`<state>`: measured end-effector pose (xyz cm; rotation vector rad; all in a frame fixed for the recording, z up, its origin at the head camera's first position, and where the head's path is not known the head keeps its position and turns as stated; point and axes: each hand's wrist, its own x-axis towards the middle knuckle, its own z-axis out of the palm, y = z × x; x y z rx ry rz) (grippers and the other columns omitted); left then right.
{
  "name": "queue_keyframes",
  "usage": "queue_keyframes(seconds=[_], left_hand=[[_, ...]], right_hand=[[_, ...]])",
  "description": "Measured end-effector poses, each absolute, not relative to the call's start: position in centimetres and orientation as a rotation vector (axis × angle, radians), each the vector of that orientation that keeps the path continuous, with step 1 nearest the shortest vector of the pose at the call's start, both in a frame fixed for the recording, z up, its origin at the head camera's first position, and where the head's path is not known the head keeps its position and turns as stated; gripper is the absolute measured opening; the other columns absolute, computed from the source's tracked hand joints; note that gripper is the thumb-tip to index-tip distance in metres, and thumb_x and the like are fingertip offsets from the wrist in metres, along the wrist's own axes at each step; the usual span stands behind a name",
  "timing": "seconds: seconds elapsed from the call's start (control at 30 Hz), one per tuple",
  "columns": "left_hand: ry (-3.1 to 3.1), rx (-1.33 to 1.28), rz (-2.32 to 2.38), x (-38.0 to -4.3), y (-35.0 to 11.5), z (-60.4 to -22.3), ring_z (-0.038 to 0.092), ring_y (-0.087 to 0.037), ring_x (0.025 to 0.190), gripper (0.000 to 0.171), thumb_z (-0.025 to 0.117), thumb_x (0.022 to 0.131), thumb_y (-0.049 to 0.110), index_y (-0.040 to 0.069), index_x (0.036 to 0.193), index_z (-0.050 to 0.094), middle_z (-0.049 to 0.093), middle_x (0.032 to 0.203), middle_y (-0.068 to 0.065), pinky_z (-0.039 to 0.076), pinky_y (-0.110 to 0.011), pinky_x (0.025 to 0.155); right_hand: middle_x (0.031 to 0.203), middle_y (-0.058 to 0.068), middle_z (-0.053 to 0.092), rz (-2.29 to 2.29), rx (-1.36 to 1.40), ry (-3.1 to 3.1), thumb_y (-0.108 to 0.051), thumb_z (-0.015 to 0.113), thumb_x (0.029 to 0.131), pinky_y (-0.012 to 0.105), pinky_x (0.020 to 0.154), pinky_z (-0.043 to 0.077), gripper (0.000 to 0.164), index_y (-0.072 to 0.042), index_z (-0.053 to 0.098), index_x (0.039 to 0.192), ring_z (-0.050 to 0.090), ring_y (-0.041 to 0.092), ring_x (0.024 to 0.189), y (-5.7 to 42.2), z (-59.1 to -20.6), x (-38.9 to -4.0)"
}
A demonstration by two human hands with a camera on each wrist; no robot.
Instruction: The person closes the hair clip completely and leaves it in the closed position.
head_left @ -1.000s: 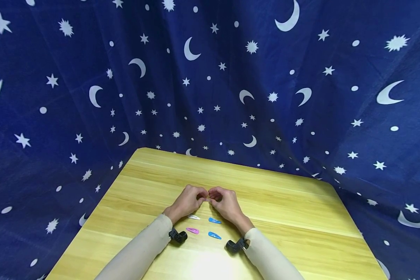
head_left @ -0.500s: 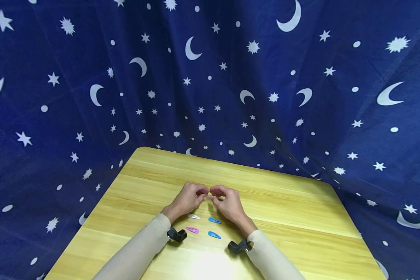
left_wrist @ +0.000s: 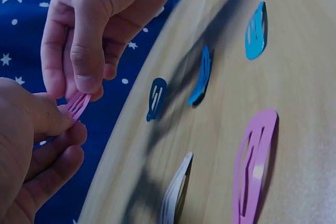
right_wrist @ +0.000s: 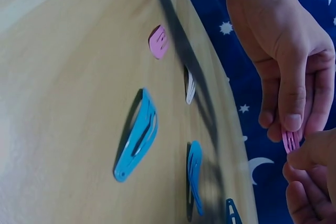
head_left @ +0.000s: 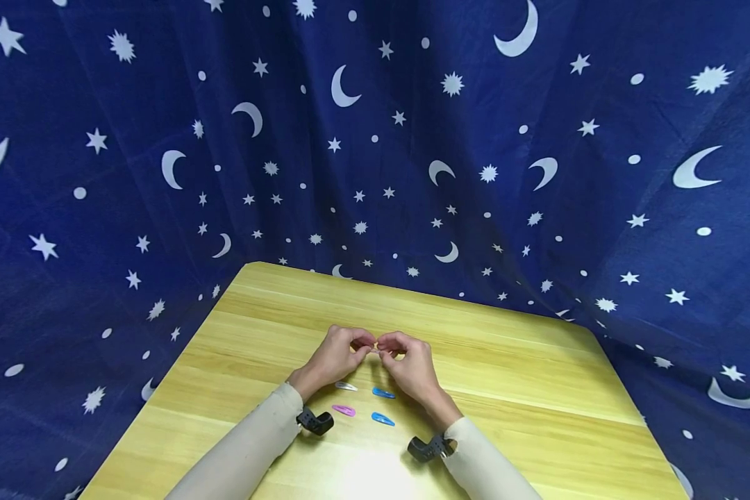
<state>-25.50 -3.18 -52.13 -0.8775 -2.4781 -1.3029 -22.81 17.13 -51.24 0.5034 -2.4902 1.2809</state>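
Observation:
A small pink snap hair clip (left_wrist: 79, 105) is held up between my two hands above the table. My left hand (head_left: 336, 355) pinches one end between thumb and fingers, and my right hand (head_left: 409, 362) pinches the other. In the right wrist view the held hair clip (right_wrist: 290, 141) shows only its slotted middle, with the fingertips covering its ends. Nearer my body lie a white hair clip (head_left: 346, 386), another pink hair clip (head_left: 344, 411) and two blue hair clips (head_left: 384, 393). A dark blue hair clip (left_wrist: 157, 99) shows beyond these in the left wrist view.
The wooden table (head_left: 506, 361) spreads out on both sides of the hands. Behind it hangs a dark blue curtain (head_left: 400, 146) with white moons and stars. Black wrist cameras (head_left: 315, 421) sit at both sleeves, close to the lying clips.
Both hands have shifted slightly away from my body and a little to the right, still pinching the pink hair clip. The clips on the table have stayed in place.

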Motion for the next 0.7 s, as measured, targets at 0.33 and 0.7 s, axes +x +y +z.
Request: queue_keyframes(seconds=[0.33,0.7], left_hand=[[-2.452,-0.873,-1.372,-25.0,-3.4,-51.6,0.078,-0.010,0.084,0.012,0.081,0.097,0.000,0.007,0.106,0.083,0.084,0.096,-0.003,0.064,-0.023,0.079],[-2.410,-0.910,-1.452,-24.8,-3.2,-51.6,0.077,-0.009,0.083,0.016,0.080,0.096,-0.003,0.005,0.109,0.077,0.083,0.092,-0.003,0.065,-0.025,0.080]], right_hand=[[0.090,0.006,0.083,1.322,0.486,-2.505,0.003,0.082,0.092,0.028,0.078,0.065,0.016,-0.009,0.082,0.103,0.076,0.010,0.080,17.2,-50.5,-22.2],[0.091,-0.001,0.082,1.332,0.495,-2.551,0.003,0.080,0.095,0.025,0.077,0.063,0.015,-0.009,0.080,0.103,0.076,0.011,0.081,17.1,-50.2,-21.6]])
